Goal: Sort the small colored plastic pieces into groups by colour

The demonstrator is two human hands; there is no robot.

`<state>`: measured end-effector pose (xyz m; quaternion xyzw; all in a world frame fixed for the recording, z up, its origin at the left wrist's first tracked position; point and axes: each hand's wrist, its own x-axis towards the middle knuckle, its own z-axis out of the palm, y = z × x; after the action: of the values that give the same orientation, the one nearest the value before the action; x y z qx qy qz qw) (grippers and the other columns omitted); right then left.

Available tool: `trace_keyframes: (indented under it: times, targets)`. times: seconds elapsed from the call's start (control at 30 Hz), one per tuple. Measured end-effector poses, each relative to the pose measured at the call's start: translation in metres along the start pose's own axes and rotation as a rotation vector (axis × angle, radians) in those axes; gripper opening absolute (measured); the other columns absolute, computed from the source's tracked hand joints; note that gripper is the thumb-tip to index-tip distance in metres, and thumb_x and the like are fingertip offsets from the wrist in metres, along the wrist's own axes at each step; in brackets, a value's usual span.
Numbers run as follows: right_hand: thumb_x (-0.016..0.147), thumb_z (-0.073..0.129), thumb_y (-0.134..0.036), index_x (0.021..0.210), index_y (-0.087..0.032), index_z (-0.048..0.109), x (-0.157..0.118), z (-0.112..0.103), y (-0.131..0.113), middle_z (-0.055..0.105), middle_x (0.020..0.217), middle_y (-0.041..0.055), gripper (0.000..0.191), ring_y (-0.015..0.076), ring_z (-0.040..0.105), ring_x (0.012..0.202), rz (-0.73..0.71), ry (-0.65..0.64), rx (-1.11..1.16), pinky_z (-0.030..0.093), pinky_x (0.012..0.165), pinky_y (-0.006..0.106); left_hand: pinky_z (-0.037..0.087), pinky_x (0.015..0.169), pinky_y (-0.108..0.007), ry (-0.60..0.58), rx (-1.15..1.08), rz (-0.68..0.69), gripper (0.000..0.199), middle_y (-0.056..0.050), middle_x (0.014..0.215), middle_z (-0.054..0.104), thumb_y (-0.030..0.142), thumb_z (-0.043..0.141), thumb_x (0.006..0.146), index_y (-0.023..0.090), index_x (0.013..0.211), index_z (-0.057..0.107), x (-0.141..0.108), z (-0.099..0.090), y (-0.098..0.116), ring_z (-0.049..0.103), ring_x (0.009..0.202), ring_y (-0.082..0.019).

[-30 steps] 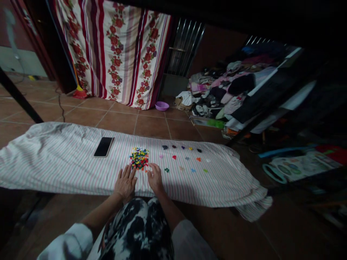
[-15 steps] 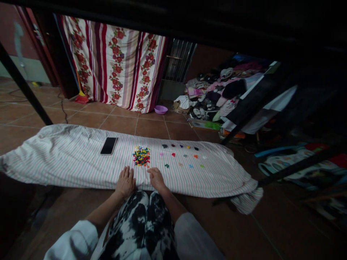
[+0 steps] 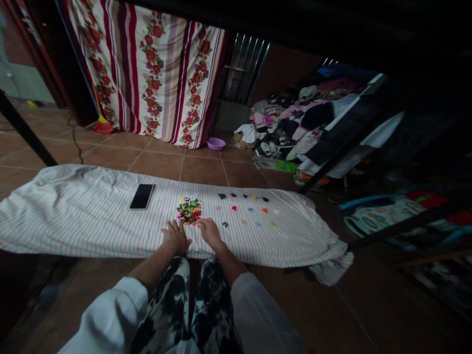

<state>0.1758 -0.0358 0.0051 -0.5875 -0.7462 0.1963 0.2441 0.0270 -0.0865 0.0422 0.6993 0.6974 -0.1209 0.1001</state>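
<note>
A compact pile of small multicoloured pieces (image 3: 189, 210) lies on a striped cloth (image 3: 103, 211); the pieces are too small to name. My left hand (image 3: 175, 238) rests flat on the cloth just below the pile, fingers spread and holding nothing. At the pile's lower right corner, my right hand (image 3: 209, 232) has its fingers drawn together in a pinch; whatever is between the tips cannot be made out. To the right, small groups of like-coloured pieces form three rows, among them a red group (image 3: 234, 208), a dark green group (image 3: 225, 224) and an orange group (image 3: 264, 210).
A phone (image 3: 142, 196) lies on the cloth left of the pile. Beyond are a floral curtain (image 3: 169, 73), a purple basin (image 3: 216, 143), a broom (image 3: 103, 124) and a heap of clothes (image 3: 291, 123). Dark slanted bars (image 3: 324, 172) stand at both sides.
My left hand has shifted slightly right, its fingers spreading wider. My right hand has moved a little up and left against the pile's corner, its fingers more curled. The camera view has tilted slightly.
</note>
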Motion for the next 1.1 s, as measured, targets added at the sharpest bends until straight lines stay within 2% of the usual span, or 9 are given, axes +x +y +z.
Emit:
trace_keyframes:
  times: [0.2, 0.47, 0.6, 0.73, 1.1]
  targets:
    - [0.090, 0.048, -0.013, 0.104, -0.021, 0.073, 0.023, -0.004, -0.009, 0.067, 0.108, 0.0070, 0.030, 0.0163, 0.061, 0.100, 0.020, -0.114, -0.027, 0.044, 0.091, 0.025, 0.036, 0.098, -0.066, -0.130, 0.057, -0.038, 0.084, -0.031, 0.154, 0.016, 0.054, 0.039, 0.086, 0.002, 0.149, 0.020, 0.004, -0.016, 0.009, 0.016, 0.142, -0.051]
    - [0.089, 0.046, -0.009, 0.106, -0.022, 0.072, 0.034, -0.005, -0.012, 0.064, 0.110, 0.0060, 0.033, 0.0147, 0.059, 0.101, -0.073, -0.227, -0.099, 0.043, 0.091, 0.024, 0.037, 0.096, -0.067, -0.176, 0.104, -0.028, 0.081, -0.035, 0.152, 0.014, 0.049, 0.039, 0.088, -0.002, 0.148, 0.019, 0.003, -0.023, 0.014, 0.017, 0.140, -0.053]
    - [0.087, 0.050, -0.010, 0.105, -0.021, 0.069, 0.037, -0.007, -0.016, 0.063, 0.109, 0.0063, 0.028, 0.0152, 0.058, 0.101, -0.090, -0.264, -0.158, 0.043, 0.091, 0.025, 0.039, 0.094, -0.065, -0.205, 0.117, -0.009, 0.086, -0.036, 0.151, 0.016, 0.055, 0.042, 0.086, -0.002, 0.147, 0.020, 0.007, -0.026, 0.013, 0.020, 0.139, -0.054]
    - [0.086, 0.054, -0.013, 0.101, -0.020, 0.068, 0.040, -0.008, -0.021, 0.063, 0.109, 0.0063, 0.021, 0.0164, 0.057, 0.103, -0.098, -0.280, -0.202, 0.042, 0.091, 0.026, 0.040, 0.094, -0.064, -0.217, 0.124, 0.022, 0.101, -0.039, 0.149, 0.016, 0.065, 0.049, 0.080, -0.005, 0.146, 0.019, 0.007, -0.028, 0.012, 0.019, 0.137, -0.056]
    - [0.090, 0.051, -0.021, 0.103, -0.021, 0.066, 0.035, -0.005, -0.019, 0.064, 0.110, 0.0069, 0.019, 0.0175, 0.059, 0.104, -0.124, -0.225, -0.270, 0.045, 0.088, 0.027, 0.043, 0.090, -0.062, -0.167, 0.189, 0.043, 0.100, -0.040, 0.147, 0.021, 0.068, 0.047, 0.081, -0.006, 0.145, 0.024, 0.005, -0.025, 0.013, 0.025, 0.135, -0.057]
